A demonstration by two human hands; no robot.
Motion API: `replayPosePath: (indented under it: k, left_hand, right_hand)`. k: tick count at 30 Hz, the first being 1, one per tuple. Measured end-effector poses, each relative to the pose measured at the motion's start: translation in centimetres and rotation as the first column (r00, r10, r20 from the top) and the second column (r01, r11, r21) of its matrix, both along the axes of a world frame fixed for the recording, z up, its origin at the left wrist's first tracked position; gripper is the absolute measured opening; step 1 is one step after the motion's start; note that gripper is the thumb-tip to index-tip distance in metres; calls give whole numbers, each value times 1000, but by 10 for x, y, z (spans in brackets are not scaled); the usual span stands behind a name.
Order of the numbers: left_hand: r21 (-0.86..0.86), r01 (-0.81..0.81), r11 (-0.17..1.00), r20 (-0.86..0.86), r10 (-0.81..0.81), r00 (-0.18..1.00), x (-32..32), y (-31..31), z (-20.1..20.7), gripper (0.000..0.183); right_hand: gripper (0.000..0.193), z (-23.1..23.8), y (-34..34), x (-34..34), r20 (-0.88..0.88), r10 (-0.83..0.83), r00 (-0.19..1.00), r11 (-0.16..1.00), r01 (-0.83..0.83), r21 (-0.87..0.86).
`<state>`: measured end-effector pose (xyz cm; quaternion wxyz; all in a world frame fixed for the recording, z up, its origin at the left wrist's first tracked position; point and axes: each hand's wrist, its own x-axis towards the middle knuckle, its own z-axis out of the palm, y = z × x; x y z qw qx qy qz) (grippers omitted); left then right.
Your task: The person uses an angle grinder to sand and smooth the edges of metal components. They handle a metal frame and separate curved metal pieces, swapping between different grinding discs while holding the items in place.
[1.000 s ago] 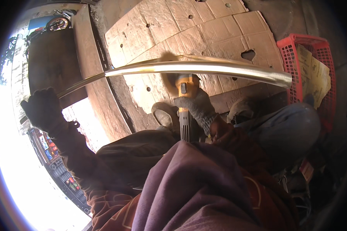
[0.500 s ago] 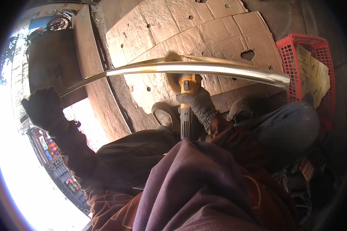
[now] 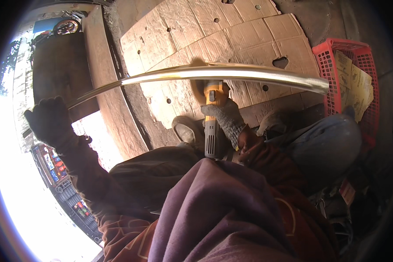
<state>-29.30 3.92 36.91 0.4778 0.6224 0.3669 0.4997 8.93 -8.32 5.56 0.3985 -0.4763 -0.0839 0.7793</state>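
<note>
A long, shiny metal pipe [image 3: 179, 74] runs across in front of me, curved in this wide view. My left hand [image 3: 50, 120], gloved and in shadow, is closed around its left end. The pipe's right end is free, close to a red basket. My gloved right hand [image 3: 226, 117] grips a yellow and grey angle grinder [image 3: 211, 126], its back end toward my body. The grinder's head lies at the pipe's middle, partly hidden by it. A brownish round wheel [image 3: 198, 89] shows blurred on both sides of the pipe; whether it touches the metal I cannot tell.
Overlapping cardboard sheets [image 3: 249, 48] with holes cover the floor ahead. At the right stands the red plastic basket [image 3: 332, 102] with cardboard pieces [image 3: 358, 87] inside. A wooden plank [image 3: 111, 122] lies at left, near bright daylight. My shoe [image 3: 187, 129] is close to the grinder.
Almost nothing differs. The pipe's right end sits very slightly lower, and the band of light on the metal has shifted. Both hands keep their hold.
</note>
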Motion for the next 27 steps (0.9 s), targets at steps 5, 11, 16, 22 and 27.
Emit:
replayPosePath:
  k: [5,11,16,22,27]
  left_hand:
    - [-97,59,994,216,-37,976,-10,3,5,45]
    - [-111,-8,994,170,27,985,-31,7,1,46]
    - [35,-184,982,-184,188,965,-31,1,-4,45]
    - [-120,-120,986,148,137,979,-18,1,-6,43]
    - [329,-356,875,-680,481,553,-37,3,-8,40]
  right_hand:
    - [48,10,4,-2,44,54,998,998,-54,15]
    - [53,40,0,-6,143,118,983,951,-153,267]
    - [54,37,0,-6,82,87,993,980,-100,170]
    - [47,20,5,2,32,87,996,996,-87,12]
    - [47,37,-1,-8,115,152,982,963,-173,207]
